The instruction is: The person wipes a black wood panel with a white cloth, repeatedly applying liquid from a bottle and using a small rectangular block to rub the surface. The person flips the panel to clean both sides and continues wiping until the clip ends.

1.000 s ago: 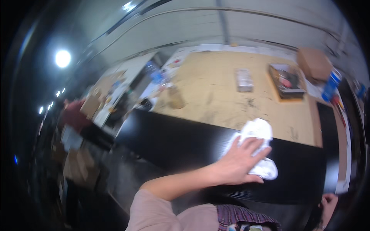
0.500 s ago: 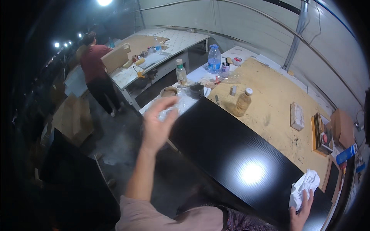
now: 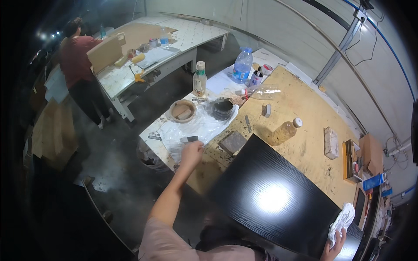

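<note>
A glossy black board (image 3: 261,182) with wood-grain texture lies across the bench in front of me. My left hand (image 3: 192,154) is closed at the bench's left part, its fingers on a small dark flat blade-like piece (image 3: 190,139). Just right of it rests a grey block (image 3: 233,142). Over the board's right end, my right hand (image 3: 334,247) grips a crumpled white cloth (image 3: 342,222); part of that hand is behind the cloth. Beyond my left hand are a round tub (image 3: 183,111) and a black-stained bowl (image 3: 223,108) on plastic sheeting.
A capped bottle of yellowish liquid (image 3: 286,132) stands past the board. Farther back are a blue-tinted jug (image 3: 242,65) and a green-labelled bottle (image 3: 199,79). A white block (image 3: 331,142) and an open box (image 3: 352,161) sit right. Another person (image 3: 80,65) works at a far table.
My left hand has come down from a raised, open pose onto the small blade-like piece. The board has shifted right and nearer, uncovering the grey block. My right hand still holds the cloth.
</note>
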Available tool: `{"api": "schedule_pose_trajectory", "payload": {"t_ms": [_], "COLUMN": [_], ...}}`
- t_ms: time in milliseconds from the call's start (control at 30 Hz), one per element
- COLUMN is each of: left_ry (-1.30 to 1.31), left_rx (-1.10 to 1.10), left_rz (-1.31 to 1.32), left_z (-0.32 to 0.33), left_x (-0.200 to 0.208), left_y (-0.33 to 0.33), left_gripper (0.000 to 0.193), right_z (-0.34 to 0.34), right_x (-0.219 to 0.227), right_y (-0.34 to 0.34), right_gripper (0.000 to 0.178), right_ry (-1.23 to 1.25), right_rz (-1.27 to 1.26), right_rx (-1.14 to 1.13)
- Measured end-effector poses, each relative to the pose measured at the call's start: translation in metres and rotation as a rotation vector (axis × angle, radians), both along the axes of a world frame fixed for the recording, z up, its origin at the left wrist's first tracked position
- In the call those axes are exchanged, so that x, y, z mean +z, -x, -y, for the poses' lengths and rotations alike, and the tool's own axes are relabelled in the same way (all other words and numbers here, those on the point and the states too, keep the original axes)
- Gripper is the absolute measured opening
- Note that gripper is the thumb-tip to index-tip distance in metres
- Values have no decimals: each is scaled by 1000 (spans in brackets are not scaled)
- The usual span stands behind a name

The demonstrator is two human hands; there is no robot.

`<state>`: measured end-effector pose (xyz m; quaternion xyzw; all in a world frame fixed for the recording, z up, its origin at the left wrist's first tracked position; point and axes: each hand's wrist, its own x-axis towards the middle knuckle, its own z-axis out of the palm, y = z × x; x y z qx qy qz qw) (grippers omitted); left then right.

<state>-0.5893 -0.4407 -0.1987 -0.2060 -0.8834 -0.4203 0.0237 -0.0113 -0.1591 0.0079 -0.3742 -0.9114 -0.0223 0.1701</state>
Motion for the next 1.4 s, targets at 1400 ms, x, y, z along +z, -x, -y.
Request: {"api": "schedule_pose_trajectory", "payload": {"t_ms": [1400], "left_ry": [559], "left_rx": [-445], "left_rz": [-356], "left_z": [-129], "left_x": [-11], "left_y": [35], "left_gripper": [20], "right_z": [-4], "right_x": [-19], "right_y": [-6], "right_gripper": [42], "right_ry": [-51], "right_rz": [-87], "right_rx": [-148]}}
